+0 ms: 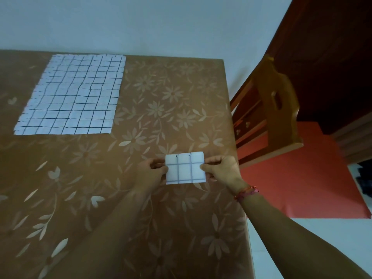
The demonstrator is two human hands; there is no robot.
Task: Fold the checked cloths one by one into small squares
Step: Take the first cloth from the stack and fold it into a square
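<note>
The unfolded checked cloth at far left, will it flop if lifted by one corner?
Probably floppy: the unfolded cloth lies flat with creases and wavy grid lines. Likely light, since it looks thin.

Side edges of folded cloth under left hand and right hand, table cropped left and below

Single head-worn view, looking forward and down, table close below
</note>
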